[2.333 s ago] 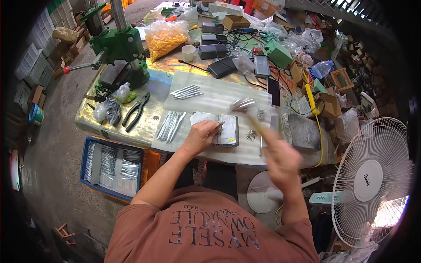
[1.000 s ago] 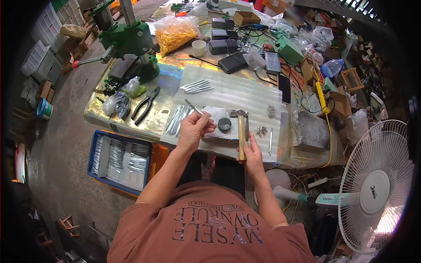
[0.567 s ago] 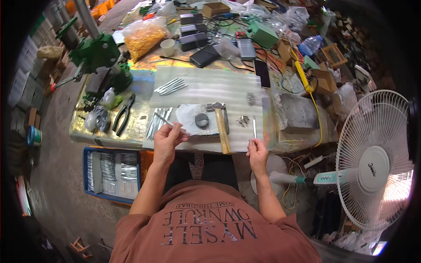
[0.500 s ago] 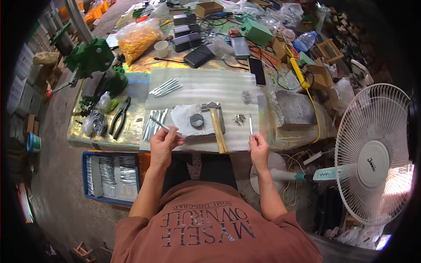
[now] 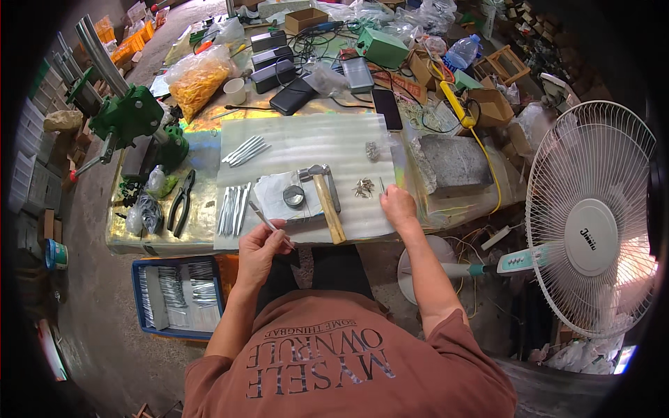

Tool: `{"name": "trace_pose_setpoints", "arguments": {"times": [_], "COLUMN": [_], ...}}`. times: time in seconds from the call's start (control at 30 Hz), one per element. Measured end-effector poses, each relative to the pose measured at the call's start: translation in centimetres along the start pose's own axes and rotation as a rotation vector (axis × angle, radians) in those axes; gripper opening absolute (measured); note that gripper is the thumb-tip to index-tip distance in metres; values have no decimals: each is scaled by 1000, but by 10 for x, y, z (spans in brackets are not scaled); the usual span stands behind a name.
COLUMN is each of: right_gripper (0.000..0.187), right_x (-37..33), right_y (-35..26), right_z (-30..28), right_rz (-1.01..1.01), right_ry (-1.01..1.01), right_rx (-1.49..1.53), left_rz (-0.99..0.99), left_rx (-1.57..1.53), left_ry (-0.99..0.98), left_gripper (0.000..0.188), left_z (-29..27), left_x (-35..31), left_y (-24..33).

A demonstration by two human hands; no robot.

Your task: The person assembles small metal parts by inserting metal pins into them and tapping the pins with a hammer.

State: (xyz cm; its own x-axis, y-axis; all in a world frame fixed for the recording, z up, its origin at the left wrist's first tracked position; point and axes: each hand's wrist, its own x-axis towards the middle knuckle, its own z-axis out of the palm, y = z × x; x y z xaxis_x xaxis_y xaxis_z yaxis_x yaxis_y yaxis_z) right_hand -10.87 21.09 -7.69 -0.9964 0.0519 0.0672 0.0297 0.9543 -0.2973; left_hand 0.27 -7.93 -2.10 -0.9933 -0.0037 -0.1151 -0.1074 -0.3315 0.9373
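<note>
A: Grip?
B: Left hand [image 5: 260,252] pinches one rod [image 5: 261,214] at the mat's [image 5: 313,136] near edge; right hand [image 5: 399,206] closed on second rod [image 5: 382,185], beside pins [image 5: 363,187].
A: Technique?
B: Light pinch, tips clear of hammer [image 5: 327,205].

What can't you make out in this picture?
All in the head view:
Rod: middle hidden by the left hand.
Thin tool: lower end hidden by the right hand; grip unclear.
Small pieces: too small to tell shapes.
Block: top mostly under paper and hammer.
</note>
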Motion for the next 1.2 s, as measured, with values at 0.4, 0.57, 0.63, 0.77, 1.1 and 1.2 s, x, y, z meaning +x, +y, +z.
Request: {"name": "trace_pose_setpoints", "arguments": {"times": [0.4, 0.57, 0.63, 0.77, 1.1, 1.2], "right_gripper": [12, 12, 13, 13, 14, 14], "right_x": [-58, -83, -87, -92, -99, -99], "right_y": [-60, -87, -94, -103, -108, -106], "right_z": [-67, -69, -71, -72, -67, -64], "right_rz": [71, 21, -21, -67, -109, -108], "right_ry": [-373, -462, -502, -514, -537, -536], "right_rx": [1365, 1462, 1486, 1470, 1436, 1443], "left_rz": [-47, -74, -80, -42, -68, -66], "left_rx": [117, 127, 141, 170, 128, 146], "left_ry": [-216, -323, -358, -379, -388, -388], "left_gripper": [38, 42, 43, 44, 45, 45], "left_z": [32, 50, 52, 50, 53, 52], "left_x": [-3, -5, -6, -11, -13, -13], "left_y": [10, 17, 15, 5, 9, 9]}}
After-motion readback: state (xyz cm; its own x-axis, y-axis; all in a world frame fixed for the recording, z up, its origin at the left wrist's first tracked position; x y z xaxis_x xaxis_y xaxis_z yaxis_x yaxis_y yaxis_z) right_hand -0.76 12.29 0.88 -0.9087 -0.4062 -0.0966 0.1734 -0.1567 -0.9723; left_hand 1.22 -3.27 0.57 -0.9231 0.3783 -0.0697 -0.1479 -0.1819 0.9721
